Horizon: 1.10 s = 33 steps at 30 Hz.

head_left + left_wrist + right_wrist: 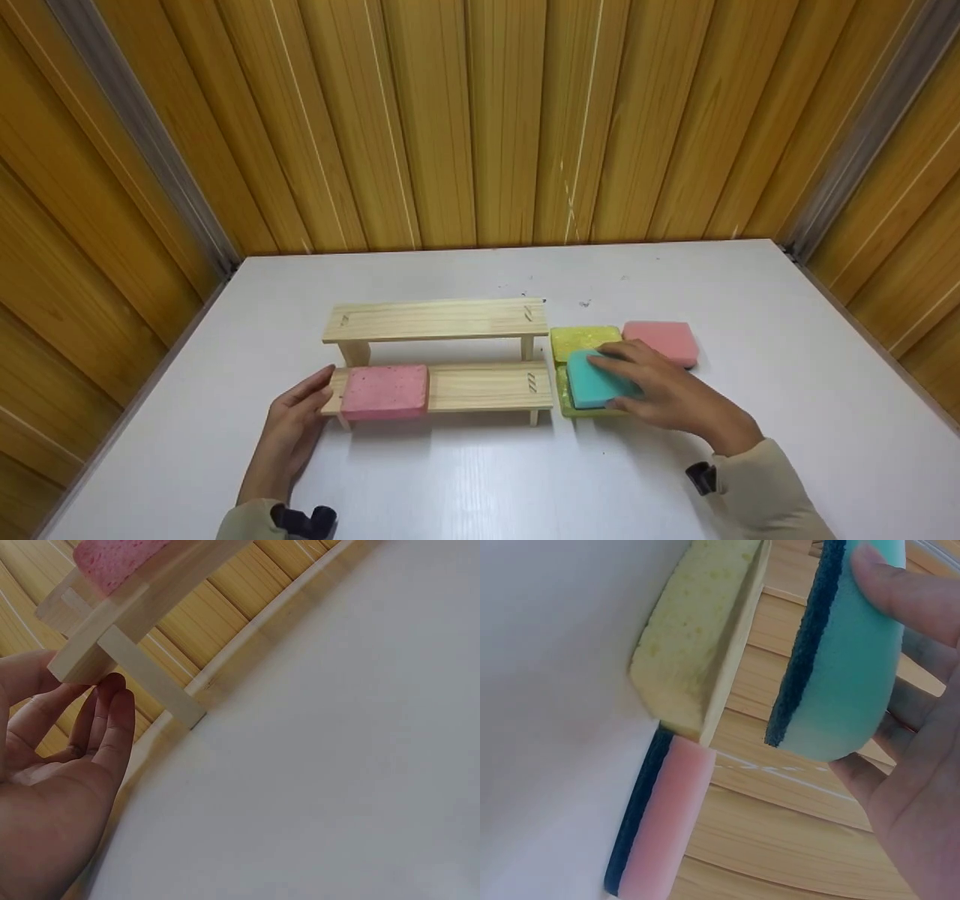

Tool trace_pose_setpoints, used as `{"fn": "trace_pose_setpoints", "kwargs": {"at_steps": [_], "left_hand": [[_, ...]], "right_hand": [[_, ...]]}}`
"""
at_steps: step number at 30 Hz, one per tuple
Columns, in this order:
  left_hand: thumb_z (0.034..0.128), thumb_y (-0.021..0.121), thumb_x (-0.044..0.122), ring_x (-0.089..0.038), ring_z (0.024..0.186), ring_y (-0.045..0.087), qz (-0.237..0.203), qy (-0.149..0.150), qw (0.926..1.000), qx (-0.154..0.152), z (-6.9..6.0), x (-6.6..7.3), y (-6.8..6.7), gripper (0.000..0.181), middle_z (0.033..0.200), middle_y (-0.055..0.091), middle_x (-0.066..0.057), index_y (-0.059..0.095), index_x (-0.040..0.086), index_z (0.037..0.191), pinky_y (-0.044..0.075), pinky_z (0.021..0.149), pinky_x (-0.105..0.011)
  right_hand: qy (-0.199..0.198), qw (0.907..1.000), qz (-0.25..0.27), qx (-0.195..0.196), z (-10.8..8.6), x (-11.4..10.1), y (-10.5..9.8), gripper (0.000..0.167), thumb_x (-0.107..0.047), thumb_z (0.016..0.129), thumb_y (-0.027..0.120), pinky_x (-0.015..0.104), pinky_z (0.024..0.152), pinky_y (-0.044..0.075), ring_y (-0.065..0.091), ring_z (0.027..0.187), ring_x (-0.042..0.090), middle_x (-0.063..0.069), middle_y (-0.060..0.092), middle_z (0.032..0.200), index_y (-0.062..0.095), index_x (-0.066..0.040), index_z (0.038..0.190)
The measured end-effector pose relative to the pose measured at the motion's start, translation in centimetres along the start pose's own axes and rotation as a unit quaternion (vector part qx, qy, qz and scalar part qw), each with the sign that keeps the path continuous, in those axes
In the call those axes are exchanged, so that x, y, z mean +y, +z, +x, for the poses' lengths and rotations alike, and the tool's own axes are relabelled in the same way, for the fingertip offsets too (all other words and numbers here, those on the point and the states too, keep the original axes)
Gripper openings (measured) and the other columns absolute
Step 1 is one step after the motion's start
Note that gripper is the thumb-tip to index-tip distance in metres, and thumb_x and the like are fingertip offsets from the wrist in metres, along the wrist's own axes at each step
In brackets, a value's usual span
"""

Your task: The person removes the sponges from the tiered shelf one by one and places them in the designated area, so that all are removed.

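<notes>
My left hand (292,424) grips the left end of the lower board of a two-step wooden rack (480,386), fingertips at the board's end in the left wrist view. A speckled pink sponge (385,390) lies flat on that board, towards its left. To the right of the rack, my right hand (667,382) holds a teal sponge (596,379) between thumb and fingers. Its dark scouring layer (806,645) shows in the right wrist view, apart from the yellow sponge there. Two yellow-green sponges (585,341) lie beneath and behind the teal one, partly covered.
Behind my right hand, a coral-pink sponge (660,341) with a dark underside lies on the white table (480,480). The rack's upper board (435,319) is bare. Wood-patterned panels (502,120) rise behind the table and along both sides.
</notes>
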State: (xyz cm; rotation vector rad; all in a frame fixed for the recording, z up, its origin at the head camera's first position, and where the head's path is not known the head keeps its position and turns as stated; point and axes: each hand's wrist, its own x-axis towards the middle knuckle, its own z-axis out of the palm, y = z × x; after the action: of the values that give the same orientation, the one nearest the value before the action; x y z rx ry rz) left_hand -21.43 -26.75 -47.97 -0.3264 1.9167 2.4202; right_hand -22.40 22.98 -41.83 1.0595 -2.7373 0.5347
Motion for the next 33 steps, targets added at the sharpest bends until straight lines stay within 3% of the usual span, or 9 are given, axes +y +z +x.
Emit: {"fn": "trace_pose_setpoints", "kwargs": {"at_steps": [8, 17, 26, 30, 33], "left_hand": [[0.0926, 0.055, 0.002, 0.004, 0.107, 0.058, -0.006, 0.004, 1.0000, 0.002, 0.0, -0.1, 0.0, 0.055, 0.152, 0.036, -0.011, 0.037, -0.002, 0.145, 0.046, 0.103, -0.021], [0.0936, 0.055, 0.004, 0.005, 0.108, 0.057, 0.015, 0.008, 0.9999, 0.000, 0.0, 0.0, 0.0, 0.054, 0.153, 0.037, -0.010, 0.038, -0.001, 0.144, 0.046, 0.103, -0.021], [0.0929, 0.054, 0.003, 0.006, 0.105, 0.057, 0.015, 0.000, 0.9999, 0.006, 0.2, -0.2, 0.0, 0.054, 0.152, 0.037, -0.010, 0.038, -0.001, 0.144, 0.047, 0.103, -0.020], [0.0931, 0.055, 0.004, 0.006, 0.106, 0.057, 0.011, -0.001, 0.9999, 0.007, 0.1, -0.1, 0.0, 0.054, 0.152, 0.037, -0.010, 0.039, -0.001, 0.144, 0.046, 0.103, -0.021], [0.0936, 0.056, 0.004, 0.005, 0.107, 0.056, 0.012, 0.000, 0.9999, 0.005, 0.1, 0.0, 0.0, 0.054, 0.153, 0.036, -0.009, 0.039, 0.000, 0.144, 0.046, 0.103, -0.021]], "right_hand": [[-0.001, 0.9997, -0.012, 0.022, -0.9, 0.7, -0.1, 0.064, -0.014, 0.077, 0.079, 0.051, 0.102, 0.046, 0.047, 0.127, 0.030, 0.012, 0.052, 0.136, 0.054, -0.009, 0.136], [0.022, 0.9997, 0.005, 0.009, -1.7, 1.2, -0.1, 0.065, -0.011, 0.079, 0.077, 0.052, 0.102, 0.046, 0.045, 0.128, 0.033, 0.015, 0.049, 0.139, 0.052, -0.009, 0.138], [0.007, 0.9982, -0.024, 0.055, -2.8, 1.9, -0.1, 0.065, -0.008, 0.074, 0.079, 0.028, 0.101, 0.048, 0.049, 0.122, 0.028, 0.012, 0.053, 0.135, 0.057, -0.009, 0.134], [0.001, 0.9977, -0.016, 0.066, -3.1, 2.2, -0.2, 0.065, -0.006, 0.073, 0.079, 0.009, 0.105, 0.034, 0.050, 0.121, 0.029, 0.014, 0.054, 0.134, 0.056, -0.008, 0.134], [0.000, 0.9975, -0.011, 0.070, -3.2, 2.4, -0.4, 0.066, -0.005, 0.073, 0.079, 0.004, 0.106, 0.025, 0.050, 0.121, 0.030, 0.015, 0.054, 0.133, 0.056, -0.007, 0.134]]}}
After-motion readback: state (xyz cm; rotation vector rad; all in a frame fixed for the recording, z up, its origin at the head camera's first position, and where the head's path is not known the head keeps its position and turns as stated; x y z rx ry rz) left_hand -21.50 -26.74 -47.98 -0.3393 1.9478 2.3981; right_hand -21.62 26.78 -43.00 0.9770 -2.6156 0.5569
